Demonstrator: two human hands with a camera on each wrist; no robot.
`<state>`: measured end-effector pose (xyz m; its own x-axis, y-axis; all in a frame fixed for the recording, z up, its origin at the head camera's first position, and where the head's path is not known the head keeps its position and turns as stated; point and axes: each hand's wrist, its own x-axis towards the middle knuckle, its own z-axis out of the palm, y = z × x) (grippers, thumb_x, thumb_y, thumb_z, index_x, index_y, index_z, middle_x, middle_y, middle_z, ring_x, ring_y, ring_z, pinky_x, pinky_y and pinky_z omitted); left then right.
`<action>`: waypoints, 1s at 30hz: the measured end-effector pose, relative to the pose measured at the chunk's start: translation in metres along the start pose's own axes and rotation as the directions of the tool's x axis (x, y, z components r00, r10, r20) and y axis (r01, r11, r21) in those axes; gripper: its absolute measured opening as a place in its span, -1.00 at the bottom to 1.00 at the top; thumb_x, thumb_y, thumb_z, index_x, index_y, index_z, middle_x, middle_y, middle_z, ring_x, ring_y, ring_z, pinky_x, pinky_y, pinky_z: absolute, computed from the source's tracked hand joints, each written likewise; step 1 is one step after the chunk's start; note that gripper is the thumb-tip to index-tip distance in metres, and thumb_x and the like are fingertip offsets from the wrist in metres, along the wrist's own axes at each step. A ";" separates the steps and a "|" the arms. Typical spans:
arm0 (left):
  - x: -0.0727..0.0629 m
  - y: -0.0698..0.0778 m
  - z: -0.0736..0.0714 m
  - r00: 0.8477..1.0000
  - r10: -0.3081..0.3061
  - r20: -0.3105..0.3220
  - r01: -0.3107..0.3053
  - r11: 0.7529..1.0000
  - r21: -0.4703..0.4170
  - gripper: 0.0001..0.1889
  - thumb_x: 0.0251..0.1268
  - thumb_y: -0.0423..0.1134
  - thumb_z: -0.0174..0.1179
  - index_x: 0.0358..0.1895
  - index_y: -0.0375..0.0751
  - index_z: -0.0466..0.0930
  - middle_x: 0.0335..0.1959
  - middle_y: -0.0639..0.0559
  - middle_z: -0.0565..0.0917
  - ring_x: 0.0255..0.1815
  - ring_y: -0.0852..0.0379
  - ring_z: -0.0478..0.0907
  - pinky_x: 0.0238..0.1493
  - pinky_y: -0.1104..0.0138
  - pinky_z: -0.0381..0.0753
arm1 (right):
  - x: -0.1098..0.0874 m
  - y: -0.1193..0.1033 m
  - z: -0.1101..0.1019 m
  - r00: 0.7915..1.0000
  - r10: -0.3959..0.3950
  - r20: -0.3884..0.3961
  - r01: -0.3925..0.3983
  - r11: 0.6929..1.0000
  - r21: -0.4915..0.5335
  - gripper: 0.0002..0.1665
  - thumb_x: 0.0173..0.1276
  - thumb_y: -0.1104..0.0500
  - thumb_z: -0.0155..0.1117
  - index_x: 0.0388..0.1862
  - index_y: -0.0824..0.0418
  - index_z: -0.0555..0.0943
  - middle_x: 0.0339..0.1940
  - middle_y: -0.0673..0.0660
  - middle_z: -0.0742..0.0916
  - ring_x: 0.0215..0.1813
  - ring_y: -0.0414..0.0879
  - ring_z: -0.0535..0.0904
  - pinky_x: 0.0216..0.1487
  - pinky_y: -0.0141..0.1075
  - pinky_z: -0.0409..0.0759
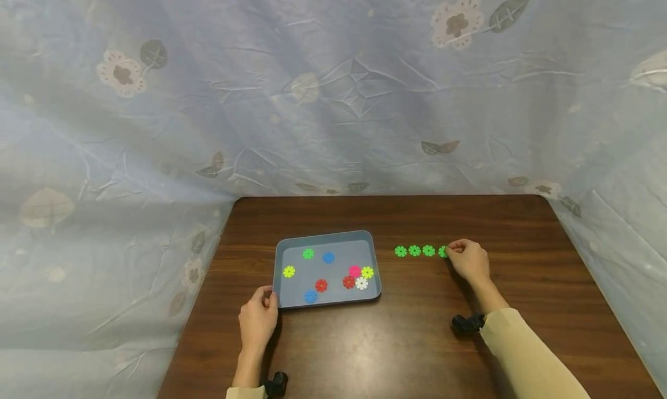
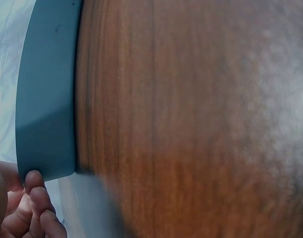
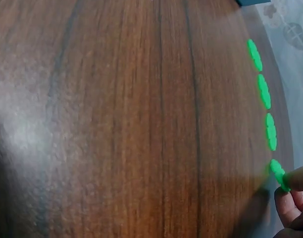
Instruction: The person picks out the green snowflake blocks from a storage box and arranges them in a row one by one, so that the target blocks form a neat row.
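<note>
My right hand (image 1: 470,261) pinches a green notched plastic disc (image 3: 277,171) between thumb and fingertips, low over the table. Left of it in the head view, three more green notched discs (image 1: 414,251) lie in a straight row. My left hand (image 1: 259,319) grips the near left corner of a shallow grey-blue tray (image 1: 333,302), fingertips at its rim. Inside the tray lie several notched discs, among them one green disc (image 1: 308,253), blue ones (image 1: 328,257), red ones (image 1: 321,285), yellow ones (image 1: 289,271), a pink disc (image 1: 355,271) and a white disc (image 1: 362,283).
The dark wooden table (image 1: 417,341) carries the tray left of centre and the row of discs to its right. A patterned pale cloth (image 1: 333,98) hangs behind the table and along its sides. Each wrist wears a black camera band (image 1: 467,324).
</note>
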<state>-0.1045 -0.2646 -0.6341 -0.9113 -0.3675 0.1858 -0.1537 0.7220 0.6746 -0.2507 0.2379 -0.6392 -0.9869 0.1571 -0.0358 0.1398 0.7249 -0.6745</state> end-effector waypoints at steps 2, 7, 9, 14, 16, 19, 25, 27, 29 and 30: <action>0.000 -0.001 0.001 1.000 0.003 0.000 -0.003 1.000 -0.001 -0.81 0.43 -0.32 0.26 -0.03 -0.34 0.73 -0.68 0.15 0.47 -0.74 0.23 0.27 -0.65 0.30 0.29 | 0.001 0.002 0.000 1.000 0.006 -0.003 -0.006 1.000 -0.005 -0.70 0.45 0.05 0.31 -0.10 0.28 0.74 -0.24 0.18 0.80 -0.15 0.17 0.70 -0.15 0.02 0.53; 0.000 -0.001 0.001 1.000 0.003 -0.010 -0.003 1.000 0.008 -0.82 0.42 -0.33 0.27 -0.04 -0.33 0.73 -0.68 0.16 0.46 -0.74 0.24 0.27 -0.65 0.30 0.29 | 0.003 0.003 0.001 1.000 0.003 -0.012 -0.004 1.000 -0.014 -0.70 0.44 0.04 0.31 -0.13 0.27 0.74 -0.29 0.15 0.79 -0.19 0.15 0.69 -0.20 0.00 0.52; 0.000 -0.001 0.000 1.000 0.008 -0.017 -0.008 1.000 0.010 -0.82 0.41 -0.34 0.27 -0.04 -0.34 0.73 -0.69 0.15 0.46 -0.74 0.24 0.27 -0.65 0.29 0.29 | 0.003 0.003 0.002 1.000 0.004 -0.013 -0.005 1.000 -0.016 -0.69 0.44 0.03 0.32 -0.13 0.27 0.74 -0.30 0.15 0.79 -0.19 0.16 0.69 -0.19 0.02 0.53; -0.001 -0.001 0.001 0.999 0.030 -0.038 -0.030 1.000 0.008 -0.83 0.40 -0.35 0.27 -0.06 -0.34 0.73 -0.69 0.17 0.46 -0.74 0.27 0.27 -0.66 0.31 0.28 | 0.001 0.004 0.003 1.000 0.014 -0.028 -0.014 1.000 -0.004 -0.64 0.46 -0.02 0.34 -0.12 0.28 0.73 -0.27 0.18 0.79 -0.18 0.17 0.69 -0.15 0.05 0.53; 0.000 -0.002 0.003 0.999 0.031 -0.038 -0.031 0.999 0.007 -0.83 0.40 -0.35 0.27 -0.06 -0.33 0.73 -0.70 0.19 0.46 -0.75 0.28 0.27 -0.66 0.31 0.29 | 0.000 0.005 0.004 0.999 0.019 -0.039 -0.019 1.000 0.003 -0.62 0.47 -0.04 0.34 -0.11 0.28 0.73 -0.26 0.19 0.79 -0.19 0.16 0.68 -0.15 0.04 0.53; 0.000 -0.002 0.003 0.999 0.034 -0.039 -0.034 0.999 0.007 -0.84 0.39 -0.36 0.28 -0.06 -0.33 0.73 -0.71 0.19 0.45 -0.75 0.28 0.27 -0.64 0.30 0.31 | -0.002 0.005 0.006 0.998 0.014 -0.055 -0.013 1.000 0.012 -0.61 0.48 -0.05 0.33 -0.09 0.29 0.72 -0.25 0.19 0.77 -0.20 0.14 0.68 -0.16 0.03 0.53; -0.001 0.000 0.001 0.998 0.042 -0.047 -0.042 0.999 0.003 -0.85 0.39 -0.37 0.27 -0.07 -0.33 0.74 -0.71 0.19 0.44 -0.75 0.29 0.25 -0.63 0.28 0.31 | -0.008 -0.008 0.016 0.997 -0.041 -0.062 0.042 0.999 0.027 -0.62 0.50 -0.04 0.32 -0.05 0.27 0.72 -0.21 0.19 0.79 -0.25 0.11 0.67 -0.22 -0.01 0.54; -0.001 0.001 0.000 0.998 0.040 -0.051 -0.040 0.999 0.007 -0.85 0.40 -0.36 0.27 -0.07 -0.33 0.74 -0.71 0.19 0.44 -0.74 0.29 0.25 -0.62 0.28 0.31 | -0.010 -0.016 0.021 0.996 -0.072 -0.059 0.074 0.997 0.032 -0.65 0.49 -0.02 0.34 -0.06 0.26 0.72 -0.21 0.18 0.79 -0.33 0.07 0.65 -0.28 -0.06 0.53; -0.001 0.001 0.001 0.998 0.039 -0.052 -0.039 0.999 0.007 -0.85 0.40 -0.36 0.27 -0.07 -0.33 0.74 -0.71 0.19 0.43 -0.74 0.29 0.24 -0.62 0.28 0.30 | -0.012 -0.027 0.027 0.993 -0.108 -0.055 0.110 0.993 0.039 -0.68 0.48 0.00 0.36 -0.07 0.25 0.73 -0.21 0.17 0.79 -0.41 0.00 0.60 -0.34 -0.12 0.50; -0.001 0.001 0.001 0.998 0.039 -0.054 -0.039 0.999 0.008 -0.85 0.40 -0.37 0.27 -0.08 -0.32 0.74 -0.70 0.19 0.43 -0.74 0.29 0.24 -0.62 0.28 0.30 | -0.013 -0.033 0.029 0.991 -0.127 -0.049 0.129 0.991 0.047 -0.69 0.48 0.00 0.37 -0.08 0.24 0.73 -0.21 0.16 0.79 -0.47 -0.04 0.55 -0.38 -0.14 0.47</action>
<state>-0.1044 -0.2631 -0.6345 -0.8944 -0.3705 0.2505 -0.1213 0.7400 0.6615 -0.2447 0.1923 -0.6383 -0.9916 0.0967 0.0860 0.0076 0.7067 -0.7075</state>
